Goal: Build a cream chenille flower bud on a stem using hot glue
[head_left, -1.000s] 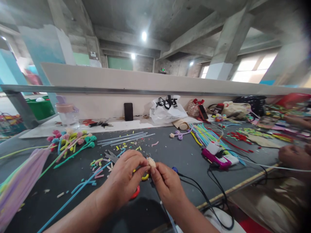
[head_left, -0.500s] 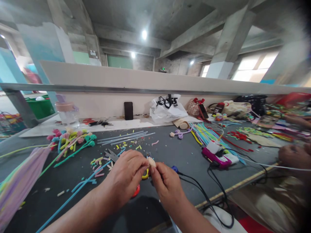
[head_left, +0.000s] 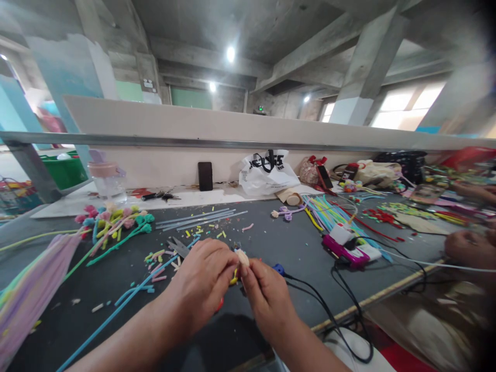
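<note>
A small cream-coloured fuzzy piece (head_left: 243, 258), apparently bent pipe cleaner, is pinched between my two hands above the dark table. My left hand (head_left: 207, 279) is closed, its thumb and fingertips together at the piece's left side. My right hand (head_left: 267, 289) grips it from the right between thumb and forefinger. Beneath my hands, bits of a yellow and red handle show, mostly hidden. Open scissor blades (head_left: 178, 247) lie just left of my left hand. A long blue pipe cleaner (head_left: 127, 305) runs diagonally beside my left forearm.
Pipe-cleaner flowers (head_left: 143, 223) and a pastel bundle (head_left: 42, 274) lie at left, among cut scraps. A magenta power strip (head_left: 344, 250) with black cables is at right. A phone (head_left: 205, 176), a cup (head_left: 106, 181) and a white bag (head_left: 267, 175) stand behind. Another person's hand (head_left: 470, 248) is far right.
Both hands stay in nearly the same place on the cream piece. My left hand has shifted slightly, covering more of the red and yellow handle below.
</note>
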The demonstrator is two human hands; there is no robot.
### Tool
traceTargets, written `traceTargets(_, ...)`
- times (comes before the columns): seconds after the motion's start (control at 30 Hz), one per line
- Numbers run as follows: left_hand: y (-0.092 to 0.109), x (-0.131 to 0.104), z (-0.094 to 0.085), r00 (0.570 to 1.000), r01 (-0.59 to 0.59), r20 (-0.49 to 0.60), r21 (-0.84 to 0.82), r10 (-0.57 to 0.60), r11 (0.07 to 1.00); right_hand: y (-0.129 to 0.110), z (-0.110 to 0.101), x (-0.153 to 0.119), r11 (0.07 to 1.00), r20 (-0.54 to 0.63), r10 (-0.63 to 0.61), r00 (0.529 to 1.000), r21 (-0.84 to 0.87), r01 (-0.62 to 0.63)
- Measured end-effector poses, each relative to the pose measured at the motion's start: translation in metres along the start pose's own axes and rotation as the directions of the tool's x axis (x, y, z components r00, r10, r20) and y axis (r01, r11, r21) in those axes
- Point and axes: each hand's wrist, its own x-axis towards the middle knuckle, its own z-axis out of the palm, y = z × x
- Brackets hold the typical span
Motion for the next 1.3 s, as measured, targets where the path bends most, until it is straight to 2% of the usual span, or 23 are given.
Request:
traceTargets(0.07,-0.002,0.002,-0.001,1.0,0.016,-0.025,-0.06,-0.018,0.998,0.002,0.0,0.0,1.0,0.017,0.003,1.0,0.02,-0.003)
traceTargets(0.23,-0.008,0.002,0.003,0.995,-0.044,-0.093,-0.102,0.034,0.994,0.005,-0.001,0.0,0.998,0.057,0.026,0.998,0.051,-0.028)
traceTargets(0.6,-0.007,0.002,0.004,0.999,-0.021,-0.041,-0.171,0.015,0.985,0.006,-0.001,0.001,0.997,0.066,0.038,0.997,0.064,-0.042)
traceTargets(0.8,-0.009,0.005,0.003,0.992,0.044,-0.103,-0.214,-0.067,0.976,0.004,-0.001,0.003,0.964,0.109,0.135,0.985,0.213,-0.156)
traceTargets(0.9,-0.01,0.007,0.0,0.977,0.127,-0.142,-0.226,-0.162,0.966,0.004,0.0,0.002,0.903,0.148,0.227,0.962,0.338,-0.265)
traceTargets(0.97,-0.01,0.008,0.0,0.968,0.155,-0.16,-0.227,-0.193,0.962,0.004,0.001,0.001,0.824,0.195,0.301,0.934,0.44,-0.357)
traceTargets(1.07,-0.01,0.006,0.001,0.972,0.136,-0.154,-0.234,-0.174,0.963,0.003,0.002,0.001,0.673,0.279,0.373,0.885,0.576,-0.465)
traceTargets(1.17,-0.01,0.005,0.005,0.979,0.099,-0.149,-0.238,-0.137,0.966,0.0,0.003,0.003,0.528,0.353,0.394,0.849,0.669,-0.523)
traceTargets(1.23,-0.009,0.004,0.007,0.979,0.09,-0.157,-0.227,-0.128,0.97,-0.002,0.003,0.004,0.473,0.385,0.39,0.836,0.696,-0.541)
traceTargets(1.3,-0.008,0.004,0.007,0.977,0.086,-0.172,-0.206,-0.123,0.975,-0.004,0.003,0.004,0.461,0.397,0.383,0.834,0.7,-0.545)
